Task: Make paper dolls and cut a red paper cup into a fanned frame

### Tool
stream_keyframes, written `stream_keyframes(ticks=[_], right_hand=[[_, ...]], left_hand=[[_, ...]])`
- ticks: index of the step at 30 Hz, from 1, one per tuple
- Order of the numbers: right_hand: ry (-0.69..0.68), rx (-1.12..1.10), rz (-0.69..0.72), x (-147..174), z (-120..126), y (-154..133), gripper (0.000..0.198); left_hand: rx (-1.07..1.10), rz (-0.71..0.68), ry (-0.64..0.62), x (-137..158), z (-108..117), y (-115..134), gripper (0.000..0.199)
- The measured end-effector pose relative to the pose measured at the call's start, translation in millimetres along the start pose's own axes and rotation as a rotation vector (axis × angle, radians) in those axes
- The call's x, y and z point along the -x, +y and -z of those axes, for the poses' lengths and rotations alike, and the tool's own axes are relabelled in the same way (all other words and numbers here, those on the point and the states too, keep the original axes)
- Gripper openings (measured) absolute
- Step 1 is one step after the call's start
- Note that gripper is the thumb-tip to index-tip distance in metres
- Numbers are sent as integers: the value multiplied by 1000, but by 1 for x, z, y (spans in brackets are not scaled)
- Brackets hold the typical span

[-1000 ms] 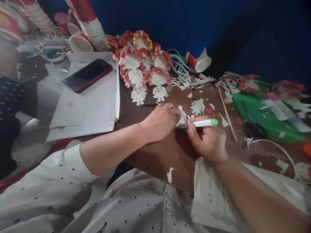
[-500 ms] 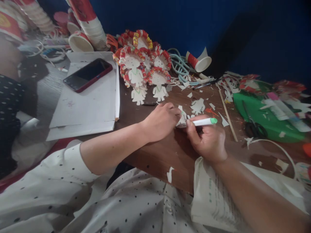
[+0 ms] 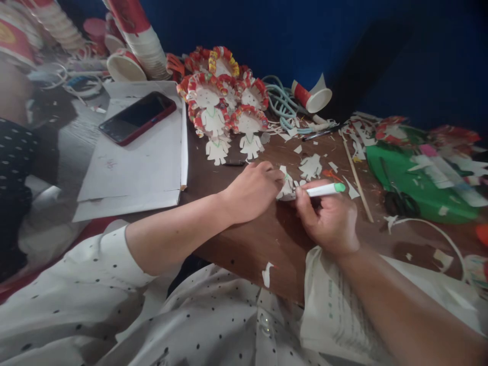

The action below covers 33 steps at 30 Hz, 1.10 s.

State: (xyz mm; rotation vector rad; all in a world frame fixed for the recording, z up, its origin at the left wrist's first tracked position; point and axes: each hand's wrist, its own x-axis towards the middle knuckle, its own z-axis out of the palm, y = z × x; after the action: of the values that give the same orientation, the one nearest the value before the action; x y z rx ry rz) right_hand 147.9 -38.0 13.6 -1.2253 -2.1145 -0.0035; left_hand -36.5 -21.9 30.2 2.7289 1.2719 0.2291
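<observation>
Right hand is gripping a white marker beside a paper doll cut-out

The right hand is clamping the marker between thumb and fingers, its green end pointing right, away from the cut-out. The other end is aiming left towards the lower part of the cut-out; the fingers are hiding too much to tell whether the tip is touching the paper.

The cut-out is lying on the brown tabletop between the two hands, just left of the right thumb and just right of the left hand. Faint green marks are showing on its upper part. The left hand is resting palm down, its fingers curling over the cut-out's left edge; whether they are pinching it or only pressing on it, one cannot tell.

A second paper doll is lying just beyond the marker, among white scraps. Farther back, a cluster of paper dolls with red curled hair is standing or leaning together, several wearing green necklace lines. To the left, a smartphone in a red case is lying on a white cardboard sheet. To the right, a thin wooden stick is lying near black-handled scissors, which are resting on a green sheet.
</observation>
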Motion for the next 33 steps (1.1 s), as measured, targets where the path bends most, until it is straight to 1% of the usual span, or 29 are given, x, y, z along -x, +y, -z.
stream_keyframes(ticks=[7, 15, 28, 33], right_hand=[[-16, 10, -48, 0, 1, 0, 22], [-30, 12, -66, 0, 1, 1, 22], [-8, 52, -82, 1, 1, 1, 23], [-15, 33, -86, 0, 1, 1, 23]], left_hand=[[6, -7, 15, 0, -1, -1, 29], [-7, -4, 7, 0, 0, 0, 29], [-4, -7, 6, 0, 0, 0, 29], [-8, -5, 5, 0, 0, 0, 29]])
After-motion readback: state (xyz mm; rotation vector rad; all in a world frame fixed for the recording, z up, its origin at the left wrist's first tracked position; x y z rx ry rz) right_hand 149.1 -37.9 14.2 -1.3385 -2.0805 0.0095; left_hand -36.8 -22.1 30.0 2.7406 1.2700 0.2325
